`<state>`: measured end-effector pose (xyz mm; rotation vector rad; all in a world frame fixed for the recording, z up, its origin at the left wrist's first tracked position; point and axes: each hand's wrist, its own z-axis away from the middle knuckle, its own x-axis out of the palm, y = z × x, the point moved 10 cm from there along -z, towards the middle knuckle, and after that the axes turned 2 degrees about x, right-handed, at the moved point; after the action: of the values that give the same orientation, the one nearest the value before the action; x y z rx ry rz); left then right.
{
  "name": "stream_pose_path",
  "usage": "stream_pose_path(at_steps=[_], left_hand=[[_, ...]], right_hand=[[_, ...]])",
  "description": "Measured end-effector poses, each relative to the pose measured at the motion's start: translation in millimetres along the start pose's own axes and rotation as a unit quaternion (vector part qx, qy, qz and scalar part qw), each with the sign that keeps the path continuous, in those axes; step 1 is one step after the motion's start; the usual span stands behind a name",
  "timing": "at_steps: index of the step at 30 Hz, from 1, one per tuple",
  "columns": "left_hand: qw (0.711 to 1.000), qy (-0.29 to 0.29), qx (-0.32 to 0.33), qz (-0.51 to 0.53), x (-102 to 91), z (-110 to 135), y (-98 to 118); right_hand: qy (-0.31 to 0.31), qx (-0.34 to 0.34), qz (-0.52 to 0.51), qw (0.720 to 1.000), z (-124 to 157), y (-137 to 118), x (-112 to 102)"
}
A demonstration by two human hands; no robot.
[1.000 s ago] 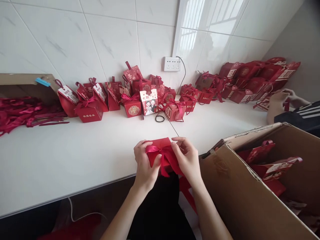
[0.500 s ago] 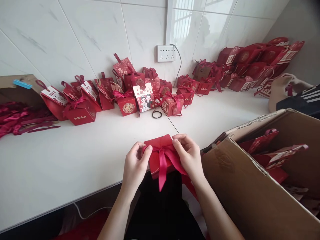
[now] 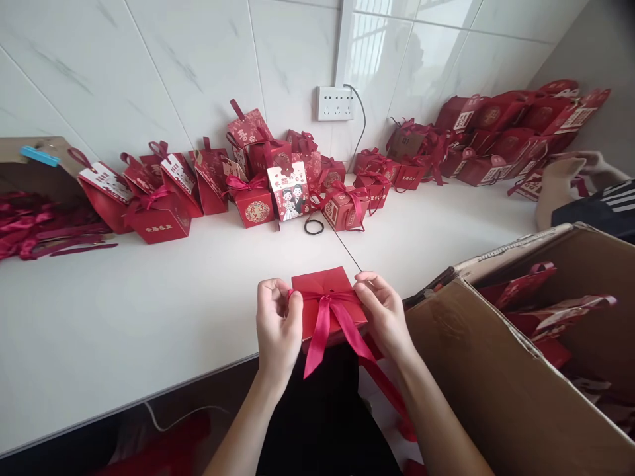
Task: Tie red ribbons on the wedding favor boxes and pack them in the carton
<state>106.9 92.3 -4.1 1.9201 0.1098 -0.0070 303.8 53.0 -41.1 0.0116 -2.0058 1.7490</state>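
Observation:
A small red gift box (image 3: 316, 280) is at the table's front edge, partly over my lap. Across its top runs a crimson satin ribbon (image 3: 321, 334), knotted in the middle, with two tails hanging down the near side. My left hand (image 3: 278, 324) is closed at the box's left edge, pinching the ribbon between thumb and fingers. On the right edge, my right hand (image 3: 385, 316) pinches the ribbon's other side, its thumb and index finger together. Between the hands the ribbon lies stretched over the lid.
Decorated red boxes (image 3: 253, 206) line the tiled wall, beside a black ring (image 3: 313, 227). Loose ribbons (image 3: 30, 228) lie at far left. A cardboard carton (image 3: 446, 330) with flat red boxes stands close on my right. Another person's hands (image 3: 570, 168) work at far right.
Both hands have drawn slightly outward, and the ribbon between them looks straighter. Its two tails now hang farther apart. The camera view has shifted a little.

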Motion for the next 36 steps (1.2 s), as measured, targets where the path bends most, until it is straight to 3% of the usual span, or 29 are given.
stream_pose_path(at_steps=[2,4,6,9,12,15,18,20,21,23,25,26,28,30,32,36], left_hand=[[0.998,-0.023,0.021,-0.048,0.8,-4,3],[0.995,-0.044,0.049,-0.082,2.1,-8,9],[0.990,-0.041,0.099,-0.087,0.8,-9,22],[0.964,-0.032,0.252,-0.077,0.8,8,63],[0.883,-0.089,0.454,-0.079,12.6,55,109],[0.814,-0.131,0.560,-0.087,17.8,95,133],[0.815,-0.120,0.561,-0.080,11.5,97,140],[0.850,-0.066,0.517,-0.074,1.0,75,135],[0.879,-0.029,0.470,-0.078,-4.5,56,128],[0.937,0.023,0.331,-0.106,-8.4,16,101],[0.966,-0.010,0.222,-0.131,9.8,-9,72],[0.969,-0.057,0.199,-0.134,28.1,-13,63],[0.954,-0.166,0.219,-0.120,73.6,-4,59],[0.920,-0.257,0.282,-0.096,119.1,21,68],[0.880,-0.308,0.354,-0.070,156.1,53,83],[0.805,-0.358,0.472,-0.010,203.6,113,110]], right_hand=[[-0.107,-0.062,0.079,0.989,1,-16,11],[-0.217,-0.098,0.189,0.953,7,-22,27],[-0.267,-0.096,0.296,0.912,12,-18,36],[-0.240,-0.136,0.365,0.890,17,-22,41],[-0.172,-0.227,0.362,0.888,30,-40,41],[-0.112,-0.314,0.357,0.873,52,-61,34],[-0.077,-0.366,0.373,0.849,73,-79,26],[-0.026,-0.373,0.367,0.851,85,-91,13],[0.016,-0.354,0.348,0.868,90,-97,1],[0.110,-0.247,0.246,0.931,96,-98,-34],[0.171,-0.075,0.066,0.980,106,-79,-64],[0.174,0.006,-0.028,0.984,113,-69,-69],[0.146,0.100,-0.168,0.970,127,-66,-66],[0.110,0.123,-0.222,0.961,137,-79,-63],[0.098,0.108,-0.215,0.966,145,-96,-66],[0.175,0.070,-0.087,0.978,165,-118,-99]])
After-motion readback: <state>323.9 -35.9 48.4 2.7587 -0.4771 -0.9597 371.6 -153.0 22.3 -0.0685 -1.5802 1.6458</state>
